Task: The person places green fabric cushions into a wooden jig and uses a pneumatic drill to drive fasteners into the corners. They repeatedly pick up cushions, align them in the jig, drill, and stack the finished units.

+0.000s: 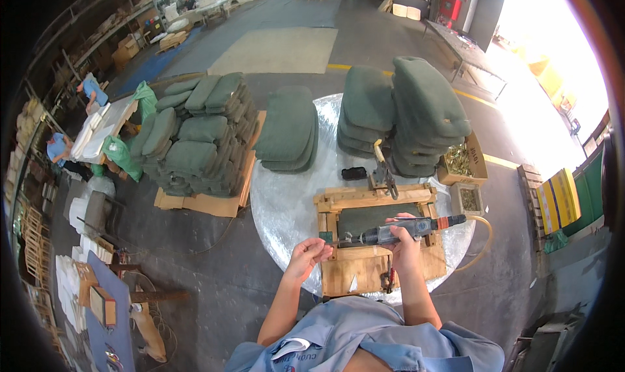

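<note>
1. Head view: a person's right hand (406, 243) gripped a grey power tool (420, 227), fingers wrapped around its body, above a wooden frame (345, 199) on the round, plastic-covered counter (280, 209).
2. The tool's long axis ran nearly crosswise, tip pointing left, hose (489, 237) at its right end.
3. The left hand's (307, 257) fingers pinched together near the tip; whether they held anything could not be told.

Below centre, the pneumatic screwdriver (371, 234) partly hides the green cushion (366, 216); anything pinched in the left hand (308, 255) is too small to tell. The lower edge cuts off the blue shirt (358, 333).
</note>
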Tool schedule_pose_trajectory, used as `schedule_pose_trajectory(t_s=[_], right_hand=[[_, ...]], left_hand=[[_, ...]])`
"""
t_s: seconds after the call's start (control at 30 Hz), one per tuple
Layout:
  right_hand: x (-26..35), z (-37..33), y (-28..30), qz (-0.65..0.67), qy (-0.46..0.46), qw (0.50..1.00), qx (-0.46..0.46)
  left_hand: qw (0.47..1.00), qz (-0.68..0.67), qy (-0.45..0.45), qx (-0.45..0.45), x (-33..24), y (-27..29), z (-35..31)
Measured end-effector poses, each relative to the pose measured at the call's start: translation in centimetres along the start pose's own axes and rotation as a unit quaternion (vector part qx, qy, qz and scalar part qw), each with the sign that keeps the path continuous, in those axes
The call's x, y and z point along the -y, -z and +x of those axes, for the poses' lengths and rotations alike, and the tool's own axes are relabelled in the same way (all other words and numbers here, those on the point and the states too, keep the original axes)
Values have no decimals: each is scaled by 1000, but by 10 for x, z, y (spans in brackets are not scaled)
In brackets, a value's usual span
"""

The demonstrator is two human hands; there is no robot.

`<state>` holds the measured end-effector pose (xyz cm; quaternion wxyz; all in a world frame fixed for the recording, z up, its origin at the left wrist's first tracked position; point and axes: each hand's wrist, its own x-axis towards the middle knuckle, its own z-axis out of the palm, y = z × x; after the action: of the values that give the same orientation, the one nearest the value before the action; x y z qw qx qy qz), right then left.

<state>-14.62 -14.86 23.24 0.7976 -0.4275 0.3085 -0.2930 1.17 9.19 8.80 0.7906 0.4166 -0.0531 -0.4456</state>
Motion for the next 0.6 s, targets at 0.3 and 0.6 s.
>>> schedule_pose_trajectory(t_s=[0.3, 0.6], right_hand=[[-17, 71, -5, -259, 234, 935, 54], [-63, 115, -46, -334, 197, 915, 113]], left_hand=[[732, 598, -88, -314, 65, 9, 82], [702, 633, -43, -324, 121, -4, 111]])
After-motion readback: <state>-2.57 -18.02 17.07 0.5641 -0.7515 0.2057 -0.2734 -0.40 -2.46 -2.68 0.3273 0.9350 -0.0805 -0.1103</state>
